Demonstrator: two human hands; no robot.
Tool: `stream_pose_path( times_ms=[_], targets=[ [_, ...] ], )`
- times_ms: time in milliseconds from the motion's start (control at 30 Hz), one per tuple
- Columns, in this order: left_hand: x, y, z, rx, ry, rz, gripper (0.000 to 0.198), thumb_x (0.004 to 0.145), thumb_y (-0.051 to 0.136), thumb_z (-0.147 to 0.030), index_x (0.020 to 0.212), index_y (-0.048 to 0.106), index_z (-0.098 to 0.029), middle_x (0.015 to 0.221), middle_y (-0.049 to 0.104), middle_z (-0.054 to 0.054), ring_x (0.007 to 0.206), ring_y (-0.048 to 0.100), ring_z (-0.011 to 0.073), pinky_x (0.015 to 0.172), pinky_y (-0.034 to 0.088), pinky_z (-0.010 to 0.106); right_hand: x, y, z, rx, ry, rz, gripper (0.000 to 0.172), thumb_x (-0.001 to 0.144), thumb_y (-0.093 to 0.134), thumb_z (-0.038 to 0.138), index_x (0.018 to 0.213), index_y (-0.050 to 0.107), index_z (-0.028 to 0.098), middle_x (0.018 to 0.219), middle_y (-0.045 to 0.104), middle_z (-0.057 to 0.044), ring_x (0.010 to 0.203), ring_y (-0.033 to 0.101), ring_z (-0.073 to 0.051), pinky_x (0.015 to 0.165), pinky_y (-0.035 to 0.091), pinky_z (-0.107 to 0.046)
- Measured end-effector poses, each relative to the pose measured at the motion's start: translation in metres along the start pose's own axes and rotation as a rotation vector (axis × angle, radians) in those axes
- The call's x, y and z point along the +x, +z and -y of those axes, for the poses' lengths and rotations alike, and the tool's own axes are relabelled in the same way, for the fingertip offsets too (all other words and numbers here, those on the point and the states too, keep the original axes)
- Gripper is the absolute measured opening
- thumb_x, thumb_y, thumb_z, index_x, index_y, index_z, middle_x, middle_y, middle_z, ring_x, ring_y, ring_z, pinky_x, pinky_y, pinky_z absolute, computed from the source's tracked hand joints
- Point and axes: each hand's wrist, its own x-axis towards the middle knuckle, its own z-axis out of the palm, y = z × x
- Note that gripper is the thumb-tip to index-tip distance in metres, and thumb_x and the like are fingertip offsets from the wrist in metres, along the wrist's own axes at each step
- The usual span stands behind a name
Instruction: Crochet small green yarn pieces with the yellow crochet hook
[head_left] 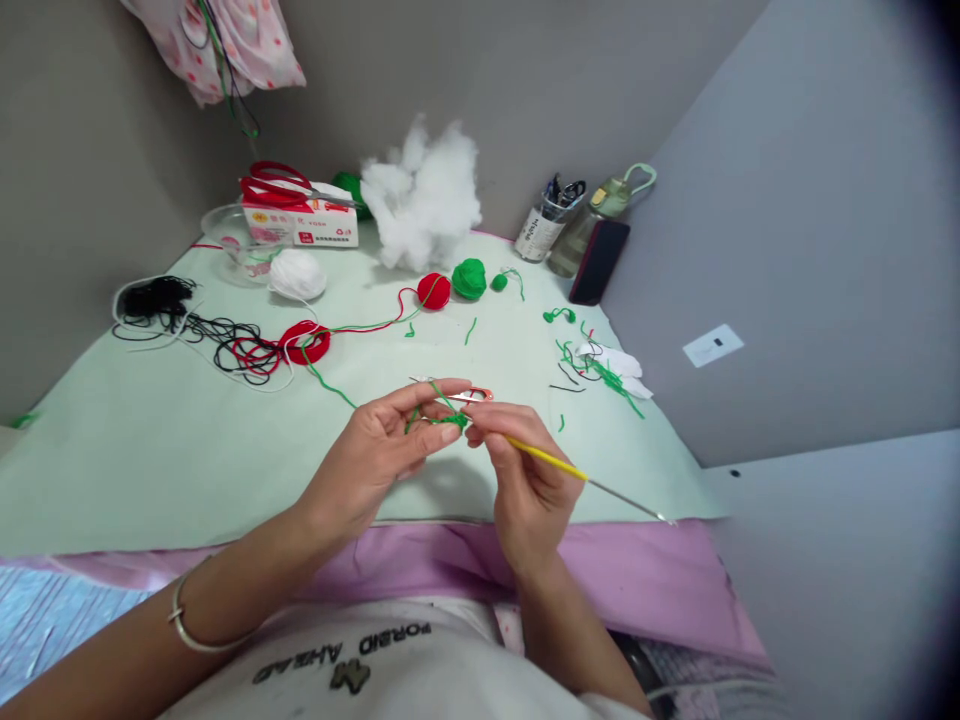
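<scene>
My left hand [382, 450] pinches a small green crochet piece [450, 421] between thumb and fingers above the pale green table mat [150, 440]. A green yarn strand [330, 385] runs from it back toward the left. My right hand [525, 480] grips a yellow-handled crochet hook [559, 464]; its hook end meets the green piece and its metal tail points right. Small snips with an orange handle [469, 394] lie just behind my fingers.
A red yarn ball [433, 291], green yarn ball [469, 279], white yarn [298, 274], black cord tangle [161, 305] and red cord coil [306, 343] lie on the mat. White stuffing [424, 195], a box with red scissors [300, 215], pen cup [541, 228], bottle [592, 215], yarn scraps [600, 370].
</scene>
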Motion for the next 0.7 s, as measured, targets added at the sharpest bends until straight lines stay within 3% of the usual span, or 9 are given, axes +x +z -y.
stream_pose_path(
  times_ms=[133, 233, 300, 433, 600, 700],
  targets=[
    [0.001, 0.002, 0.005, -0.072, 0.0, -0.048, 0.03, 0.083, 0.085, -0.032, 0.113, 0.083, -0.027, 0.093, 0.072, 0.001, 0.055, 0.03, 0.0057, 0.046, 0.026, 0.022, -0.009, 0.001, -0.006, -0.219, -0.165, 0.047, 0.035, 0.098, 0.061, 0.01, 0.121, 0.075, 0.033, 0.105, 0.078, -0.004, 0.093, 0.075, -0.02, 0.079, 0.065, -0.038],
    [0.003, 0.001, 0.007, -0.174, -0.07, 0.024, 0.029, 0.084, 0.084, -0.032, 0.113, 0.083, -0.026, 0.089, 0.071, 0.001, 0.053, 0.027, 0.0037, 0.045, 0.023, 0.02, -0.01, -0.002, -0.008, -0.355, -0.291, 0.071, 0.04, 0.096, 0.064, 0.009, 0.125, 0.074, 0.034, 0.114, 0.076, -0.006, 0.102, 0.074, -0.021, 0.083, 0.063, -0.036],
    [0.005, -0.001, 0.007, -0.237, -0.115, 0.058, 0.024, 0.084, 0.084, -0.027, 0.107, 0.085, -0.023, 0.082, 0.067, 0.0, 0.05, 0.022, 0.0021, 0.043, 0.021, 0.018, -0.006, -0.005, -0.007, -0.249, -0.207, 0.012, 0.032, 0.098, 0.062, 0.01, 0.117, 0.077, 0.031, 0.105, 0.077, -0.005, 0.092, 0.073, -0.019, 0.078, 0.062, -0.034],
    [0.007, -0.002, 0.003, -0.253, -0.095, 0.006, 0.019, 0.081, 0.084, -0.021, 0.1, 0.085, -0.022, 0.081, 0.066, -0.001, 0.049, 0.022, 0.0017, 0.043, 0.022, 0.018, 0.004, -0.006, -0.004, 0.098, 0.108, -0.111, 0.017, 0.101, 0.061, 0.022, 0.097, 0.077, 0.026, 0.086, 0.071, -0.001, 0.064, 0.064, -0.013, 0.061, 0.056, -0.031],
    [0.003, 0.001, 0.004, -0.073, 0.009, 0.012, 0.028, 0.083, 0.084, -0.026, 0.111, 0.084, -0.026, 0.098, 0.074, 0.002, 0.062, 0.043, 0.0075, 0.055, 0.038, 0.021, 0.005, 0.001, -0.003, 0.16, 0.131, -0.033, 0.015, 0.099, 0.066, 0.023, 0.097, 0.081, 0.026, 0.094, 0.079, -0.004, 0.078, 0.069, -0.016, 0.069, 0.057, -0.032],
    [0.002, 0.001, 0.006, -0.017, 0.039, -0.005, 0.027, 0.083, 0.084, -0.028, 0.11, 0.084, -0.026, 0.11, 0.076, 0.004, 0.069, 0.048, 0.01, 0.058, 0.041, 0.022, 0.003, 0.001, -0.004, 0.204, 0.176, -0.042, 0.016, 0.099, 0.065, 0.023, 0.099, 0.081, 0.026, 0.095, 0.08, -0.003, 0.075, 0.069, -0.014, 0.068, 0.058, -0.03]
  ],
)
